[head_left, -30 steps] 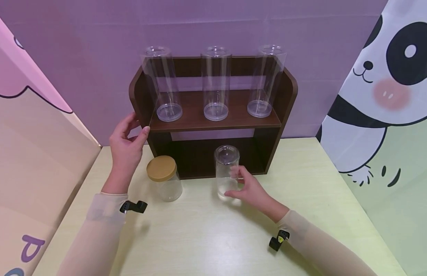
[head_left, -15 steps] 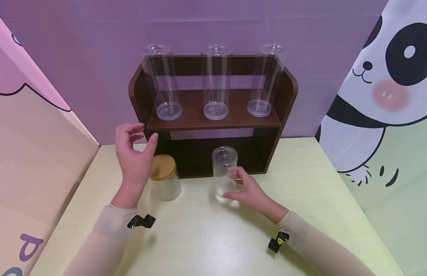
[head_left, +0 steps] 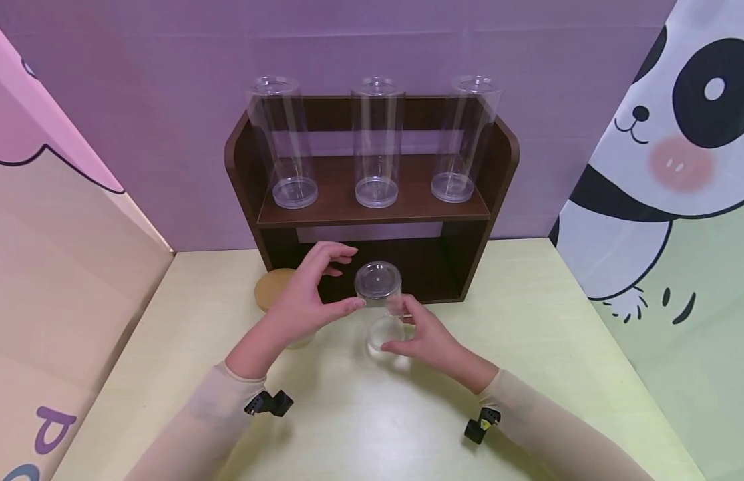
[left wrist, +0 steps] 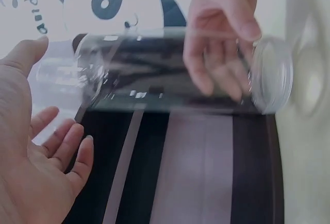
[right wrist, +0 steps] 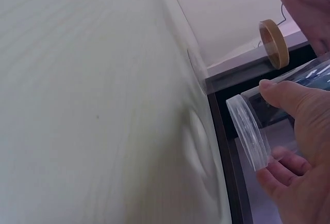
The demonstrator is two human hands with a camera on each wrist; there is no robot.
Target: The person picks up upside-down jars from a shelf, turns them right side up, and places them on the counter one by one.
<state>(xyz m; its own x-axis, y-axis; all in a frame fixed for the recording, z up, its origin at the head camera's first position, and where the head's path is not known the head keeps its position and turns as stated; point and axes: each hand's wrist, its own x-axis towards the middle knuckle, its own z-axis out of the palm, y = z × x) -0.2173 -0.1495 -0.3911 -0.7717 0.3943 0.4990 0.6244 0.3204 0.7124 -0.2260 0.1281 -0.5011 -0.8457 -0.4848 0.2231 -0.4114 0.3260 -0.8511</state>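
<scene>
My right hand (head_left: 429, 341) grips a tall clear jar (head_left: 378, 280) low on its side, thumb in front and fingers behind. The jar is upright, its base slightly above the table in the right wrist view, where a clear rim (right wrist: 249, 131) shows at that end. Close to the jar's top, my left hand (head_left: 306, 294) is spread with thumb and fingers apart; in the left wrist view a gap lies between its fingers (left wrist: 66, 144) and the jar. Partly hidden behind the left hand is a clear jar with a tan lid (head_left: 270, 288).
A dark brown two-tier shelf (head_left: 372, 215) stands at the back of the pale table (head_left: 348, 427). On its upper tier are three tall clear jars, left (head_left: 288, 147), middle (head_left: 378, 147) and right (head_left: 465, 147). Printed panels (head_left: 660, 167) flank the table.
My left hand has left the shelf's left side and come right, to the top of the clear jar. My right hand has brought the jar slightly left and nearer.
</scene>
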